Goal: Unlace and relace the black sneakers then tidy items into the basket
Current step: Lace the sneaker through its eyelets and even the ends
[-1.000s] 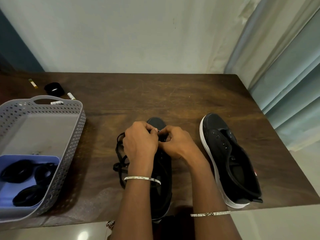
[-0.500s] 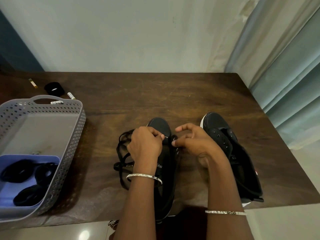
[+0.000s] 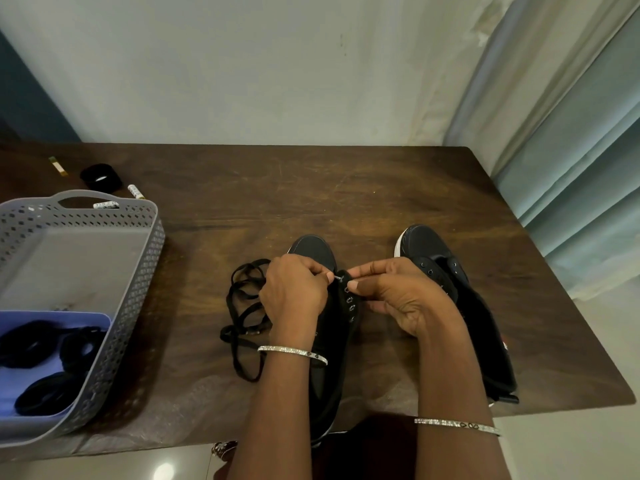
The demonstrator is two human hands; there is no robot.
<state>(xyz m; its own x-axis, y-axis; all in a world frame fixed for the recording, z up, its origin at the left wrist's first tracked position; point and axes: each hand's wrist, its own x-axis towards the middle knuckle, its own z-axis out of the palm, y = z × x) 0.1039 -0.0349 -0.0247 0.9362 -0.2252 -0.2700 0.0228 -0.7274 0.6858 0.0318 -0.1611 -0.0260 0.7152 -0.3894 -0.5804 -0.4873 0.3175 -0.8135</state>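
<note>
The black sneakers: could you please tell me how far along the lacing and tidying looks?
Done: the right-side sneaker shows empty eyelets, so unlacing looks finished. In hand: the left hand pinches the lace tip at the front eyelets of the middle sneaker, whose flap the right hand pinches; most of it lies loose beside the shoe. Left: nearly all relacing, and the black roll sits outside the basket.

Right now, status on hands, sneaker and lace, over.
Left hand pinches black flat shoelace tip at toe-end eyelet. Right hand pinches black canvas sneaker eyelet flap. Shoelace slack piled left of sneaker; nothing blocking.
</note>
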